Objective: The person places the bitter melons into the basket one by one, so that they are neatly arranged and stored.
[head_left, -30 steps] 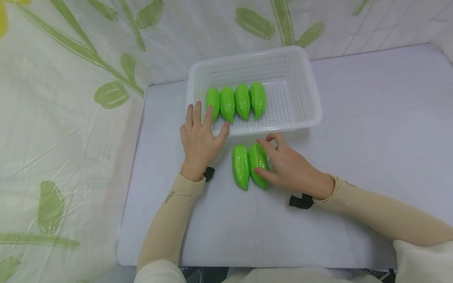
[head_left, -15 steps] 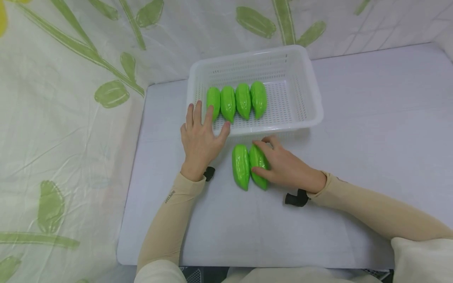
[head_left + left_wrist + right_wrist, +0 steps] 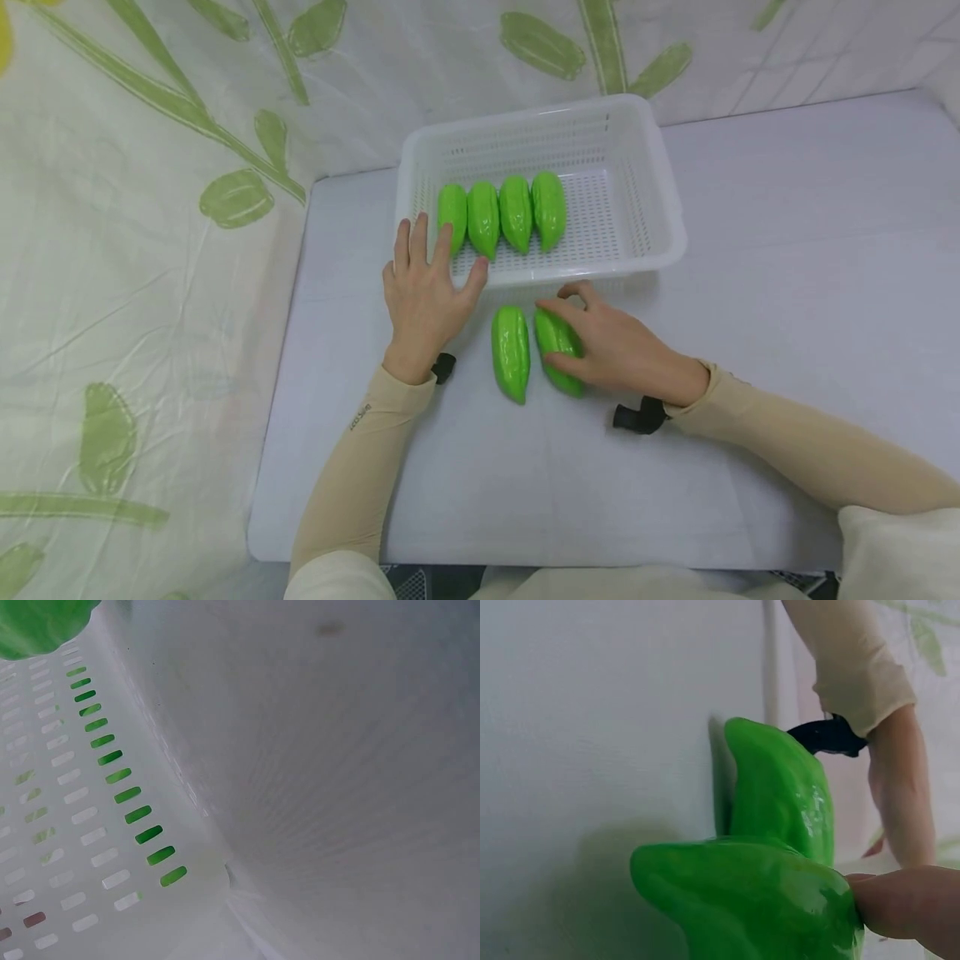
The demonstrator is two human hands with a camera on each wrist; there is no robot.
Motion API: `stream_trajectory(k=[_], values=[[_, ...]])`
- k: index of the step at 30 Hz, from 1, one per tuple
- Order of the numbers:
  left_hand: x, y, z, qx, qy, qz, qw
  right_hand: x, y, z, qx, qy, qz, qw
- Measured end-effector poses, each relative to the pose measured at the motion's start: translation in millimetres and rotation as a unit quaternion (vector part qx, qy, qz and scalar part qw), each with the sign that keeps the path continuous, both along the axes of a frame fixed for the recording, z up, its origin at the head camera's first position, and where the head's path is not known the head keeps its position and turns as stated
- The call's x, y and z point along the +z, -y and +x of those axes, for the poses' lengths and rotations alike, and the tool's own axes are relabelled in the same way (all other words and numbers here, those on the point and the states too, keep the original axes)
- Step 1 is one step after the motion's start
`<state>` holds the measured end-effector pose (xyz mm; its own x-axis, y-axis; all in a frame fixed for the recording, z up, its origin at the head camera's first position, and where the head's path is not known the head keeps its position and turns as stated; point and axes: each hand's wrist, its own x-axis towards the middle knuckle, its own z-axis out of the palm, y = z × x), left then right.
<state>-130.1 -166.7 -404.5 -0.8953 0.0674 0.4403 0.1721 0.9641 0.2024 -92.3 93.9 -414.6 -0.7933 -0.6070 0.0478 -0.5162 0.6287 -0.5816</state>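
In the head view, my right hand (image 3: 618, 346) grips a glossy green pepper-like vegetable (image 3: 555, 346), thumb on its near part and fingers over its far end. In the right wrist view, the thumb (image 3: 907, 907) presses against the held vegetable (image 3: 750, 896). A matching green vegetable (image 3: 510, 354) lies to its left on the table, a small gap between them. My left hand (image 3: 423, 300) lies with fingers spread over the front left rim of a white perforated basket (image 3: 585, 271). Several like vegetables (image 3: 516, 215) stand in a row inside; the leftmost is partly hidden by the fingers.
The basket is at the back of a white-covered table (image 3: 787, 292), near a leaf-patterned curtain (image 3: 150, 250). The left wrist view shows the perforated basket wall (image 3: 90, 817) close up. A black wrist device (image 3: 641, 415) sits below the right wrist.
The vegetable in my right hand has shifted a little right, away from its neighbour, and tilted. My right hand first moved left onto it, then back right. The left hand stays in place.
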Motion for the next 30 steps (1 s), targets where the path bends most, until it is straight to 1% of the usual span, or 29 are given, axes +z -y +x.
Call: stream_trajectory(k=[5, 12, 15, 20, 25, 30], values=[[0.1, 0.4, -0.2, -0.002, -0.002, 0.001, 1.0, 11.4, -4.0, 2.1, -0.01, -0.02, 0.013, 0.9997], [0.5, 0.2, -0.6, -0.001, -0.004, -0.002, 1.0, 24.4, -9.6, 12.3, 0.01, -0.061, 0.008, 0.998], [0.8, 0.3, -0.6, -0.001, -0.004, -0.002, 1.0, 34.0, -10.8, 16.7, 0.012, -0.069, 0.011, 0.9975], [0.5, 0.8, -0.7, 0.001, 0.0, -0.001, 1.0, 55.8, -13.9, 19.0, 0.016, -0.084, 0.007, 0.9963], [-0.4, 1.1, -0.7, 0.0, -0.006, -0.004, 1.0, 77.6, -18.2, 11.8, 0.01, -0.111, -0.002, 0.9938], [-0.4, 0.8, -1.0, -0.003, -0.007, -0.003, 1.0, 95.7, -22.1, -3.5, -0.006, -0.138, -0.004, 0.9904]])
